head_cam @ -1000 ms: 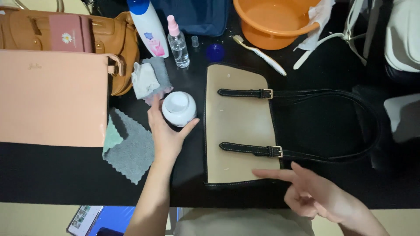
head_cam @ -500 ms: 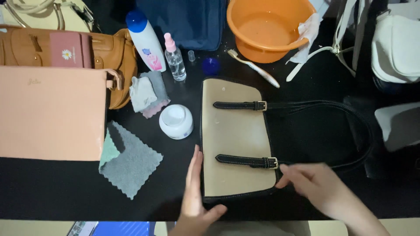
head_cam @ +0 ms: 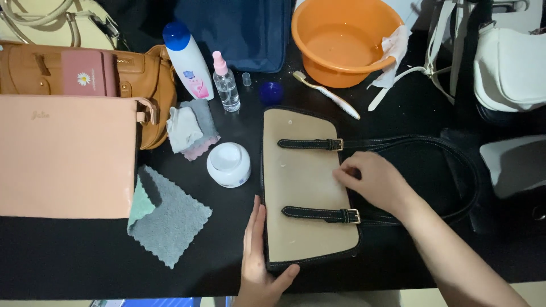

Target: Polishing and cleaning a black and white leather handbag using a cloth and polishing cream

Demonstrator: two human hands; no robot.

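The beige handbag with black straps is lying at the centre of the frame on the black table; the left hand, which was gripping the white jar a second ago, is now bracing the bag's lower left corner, fingers flat and open; the right hand has moved up from the lower edge and is pressing loosely curled fingertips on the beige panel, clamping nothing; the jar is sitting free, left of the bag, above the grey cloth.
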